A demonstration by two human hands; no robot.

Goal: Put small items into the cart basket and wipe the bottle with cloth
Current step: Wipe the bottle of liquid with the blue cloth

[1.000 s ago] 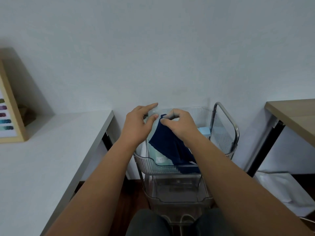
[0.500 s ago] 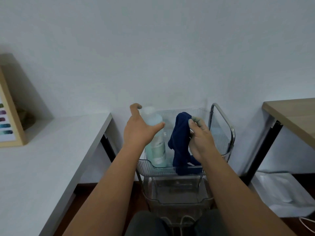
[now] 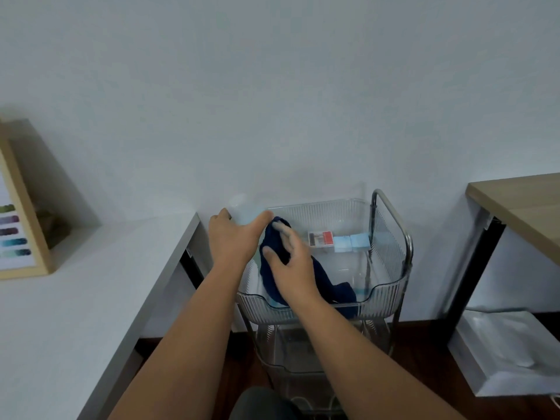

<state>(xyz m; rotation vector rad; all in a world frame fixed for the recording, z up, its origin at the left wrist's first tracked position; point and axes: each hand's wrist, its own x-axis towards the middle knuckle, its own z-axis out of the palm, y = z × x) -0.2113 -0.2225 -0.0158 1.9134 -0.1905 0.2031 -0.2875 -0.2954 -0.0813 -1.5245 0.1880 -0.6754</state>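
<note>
My left hand [image 3: 233, 237] grips the pale, blurred bottle [image 3: 242, 210] near its top, above the left end of the clear cart basket [image 3: 385, 294]. My right hand [image 3: 292, 262] presses the dark blue cloth [image 3: 272, 280] against the bottle's side; the cloth's tail hangs down into the basket. Most of the bottle is hidden behind both hands and the cloth. A red and white small box [image 3: 321, 238] and light blue packets [image 3: 351, 243] lie at the back of the basket.
A white table [image 3: 75, 298] stands left of the cart with a wood-framed colour chart [image 3: 18, 234] on it. A wooden desk [image 3: 521, 207] is at the right, with white sheets [image 3: 509, 353] on the floor below it. Lower cart tiers [image 3: 291, 353] sit beneath the basket.
The bottle has shifted left and up in my left hand. My right hand has moved the cloth left and pressed it back onto the bottle after holding it apart.
</note>
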